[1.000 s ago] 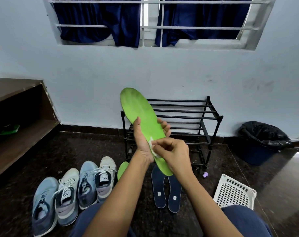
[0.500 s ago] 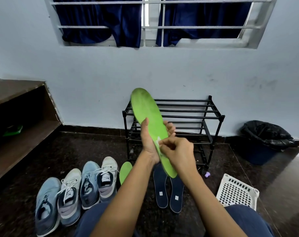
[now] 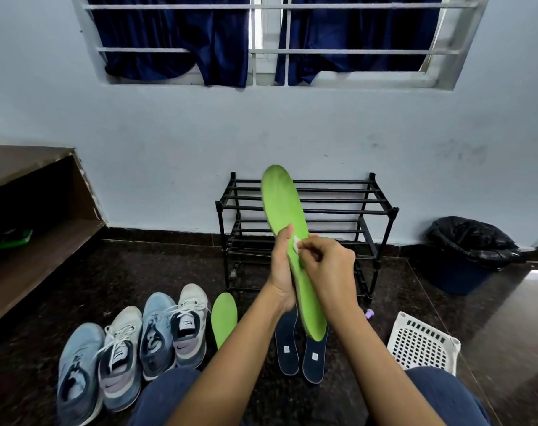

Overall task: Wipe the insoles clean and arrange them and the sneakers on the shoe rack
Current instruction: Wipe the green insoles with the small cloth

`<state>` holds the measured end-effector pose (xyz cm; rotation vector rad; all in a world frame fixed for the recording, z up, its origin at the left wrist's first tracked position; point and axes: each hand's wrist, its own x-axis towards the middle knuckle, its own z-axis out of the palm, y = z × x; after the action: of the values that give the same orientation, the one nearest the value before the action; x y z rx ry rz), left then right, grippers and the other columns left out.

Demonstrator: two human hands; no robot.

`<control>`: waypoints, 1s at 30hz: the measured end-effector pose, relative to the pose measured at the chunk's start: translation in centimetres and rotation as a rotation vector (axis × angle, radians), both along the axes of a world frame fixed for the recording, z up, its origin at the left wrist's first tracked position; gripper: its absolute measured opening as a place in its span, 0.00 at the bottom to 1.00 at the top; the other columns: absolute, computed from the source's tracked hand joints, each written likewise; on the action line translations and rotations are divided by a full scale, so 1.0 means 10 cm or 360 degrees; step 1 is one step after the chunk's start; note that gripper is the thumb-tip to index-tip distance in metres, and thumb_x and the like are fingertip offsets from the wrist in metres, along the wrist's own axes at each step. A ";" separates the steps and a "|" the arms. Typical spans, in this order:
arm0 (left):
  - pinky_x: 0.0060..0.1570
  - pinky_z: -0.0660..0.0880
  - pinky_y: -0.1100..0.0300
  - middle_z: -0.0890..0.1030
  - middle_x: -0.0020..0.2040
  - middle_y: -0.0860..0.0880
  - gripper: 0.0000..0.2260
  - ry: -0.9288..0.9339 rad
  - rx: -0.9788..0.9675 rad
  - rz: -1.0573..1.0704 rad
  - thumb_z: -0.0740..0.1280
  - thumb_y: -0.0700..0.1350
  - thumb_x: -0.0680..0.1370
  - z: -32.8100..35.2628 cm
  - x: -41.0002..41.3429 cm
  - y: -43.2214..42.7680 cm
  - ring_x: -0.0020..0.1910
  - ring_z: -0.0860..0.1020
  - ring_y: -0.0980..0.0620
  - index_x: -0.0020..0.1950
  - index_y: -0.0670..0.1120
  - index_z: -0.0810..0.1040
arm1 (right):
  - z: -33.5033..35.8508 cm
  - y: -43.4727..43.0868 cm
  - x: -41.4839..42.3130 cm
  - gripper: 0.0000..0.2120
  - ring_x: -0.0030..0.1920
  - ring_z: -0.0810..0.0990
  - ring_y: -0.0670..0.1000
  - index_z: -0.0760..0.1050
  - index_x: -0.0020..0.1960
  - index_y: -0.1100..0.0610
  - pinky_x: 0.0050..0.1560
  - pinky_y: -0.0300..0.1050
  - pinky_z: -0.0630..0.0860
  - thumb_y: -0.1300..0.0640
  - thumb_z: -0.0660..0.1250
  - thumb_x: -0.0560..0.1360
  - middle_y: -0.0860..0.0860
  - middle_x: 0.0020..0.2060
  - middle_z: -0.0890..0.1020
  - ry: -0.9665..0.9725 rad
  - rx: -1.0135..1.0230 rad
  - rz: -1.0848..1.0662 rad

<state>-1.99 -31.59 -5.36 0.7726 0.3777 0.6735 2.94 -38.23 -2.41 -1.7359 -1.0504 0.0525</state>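
Observation:
My left hand (image 3: pixel 282 269) grips a long green insole (image 3: pixel 284 207) upright at its middle, in front of the black shoe rack (image 3: pixel 381 210). Pinched in my right hand (image 3: pixel 329 265) is a small white wipe (image 3: pixel 296 243), pressed against the insole's face. A second green insole (image 3: pixel 224 318) lies on the floor beside two dark blue insoles (image 3: pixel 298 352), partly hidden by my arms. Several sneakers (image 3: pixel 132 345), blue and grey-white, stand in a row at the lower left. The rack's shelves hold nothing.
A white perforated basket (image 3: pixel 421 342) lies on the dark floor at the right. A bin with a black liner (image 3: pixel 467 253) stands by the wall. A wooden shelf unit (image 3: pixel 31 235) is at the left. A small purple object (image 3: pixel 368 313) lies near the rack's foot.
The insole has tilted more upright and shifted right in view. My right hand with the wipe has slid up the insole, from near the heel toward its middle.

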 end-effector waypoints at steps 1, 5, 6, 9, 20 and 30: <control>0.37 0.77 0.61 0.79 0.35 0.47 0.21 0.0026 0.0008 -0.0010 0.66 0.62 0.69 0.00 -0.01 -0.01 0.34 0.79 0.51 0.38 0.44 0.81 | 0.00 0.00 -0.01 0.07 0.41 0.82 0.50 0.83 0.45 0.57 0.49 0.43 0.77 0.65 0.69 0.71 0.52 0.41 0.84 -0.0063 -0.0013 -0.0042; 0.46 0.76 0.56 0.79 0.42 0.45 0.27 -0.0013 -0.0021 -0.0038 0.69 0.64 0.62 0.07 -0.06 0.02 0.41 0.78 0.49 0.46 0.42 0.80 | -0.02 0.00 -0.13 0.07 0.44 0.82 0.57 0.82 0.48 0.59 0.48 0.52 0.77 0.64 0.67 0.73 0.56 0.44 0.83 -0.0229 -0.0096 -0.0098; 0.46 0.76 0.57 0.79 0.42 0.45 0.27 -0.0073 -0.0019 -0.0025 0.70 0.64 0.62 0.10 -0.08 0.04 0.41 0.78 0.49 0.46 0.42 0.78 | -0.02 -0.01 -0.15 0.07 0.44 0.82 0.56 0.83 0.48 0.59 0.49 0.50 0.77 0.65 0.67 0.72 0.56 0.44 0.84 -0.0184 -0.0127 -0.0059; 0.44 0.77 0.58 0.79 0.41 0.44 0.32 -0.0253 -0.0024 0.0115 0.75 0.64 0.57 0.13 -0.11 0.19 0.40 0.80 0.48 0.48 0.41 0.76 | 0.00 -0.07 -0.20 0.07 0.37 0.79 0.42 0.83 0.46 0.56 0.43 0.28 0.72 0.65 0.69 0.71 0.50 0.39 0.83 0.0071 -0.0225 0.0169; 0.42 0.76 0.59 0.77 0.40 0.46 0.23 -0.0063 -0.0150 0.0163 0.59 0.63 0.71 0.03 -0.05 0.09 0.38 0.78 0.50 0.45 0.42 0.75 | -0.04 0.01 -0.14 0.07 0.40 0.80 0.44 0.84 0.45 0.58 0.43 0.24 0.70 0.66 0.69 0.71 0.51 0.40 0.84 0.0122 -0.0189 0.0216; 0.46 0.79 0.58 0.82 0.46 0.44 0.26 -0.0128 -0.0063 0.0060 0.72 0.60 0.62 0.08 -0.09 0.09 0.43 0.81 0.49 0.49 0.41 0.78 | -0.01 0.04 -0.18 0.08 0.43 0.81 0.53 0.82 0.48 0.58 0.48 0.43 0.76 0.64 0.66 0.73 0.54 0.43 0.83 -0.0158 -0.0246 0.0003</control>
<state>-2.91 -30.72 -4.58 0.7001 0.3318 0.7282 1.17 -37.82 -2.49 -1.8930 -1.1458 0.0500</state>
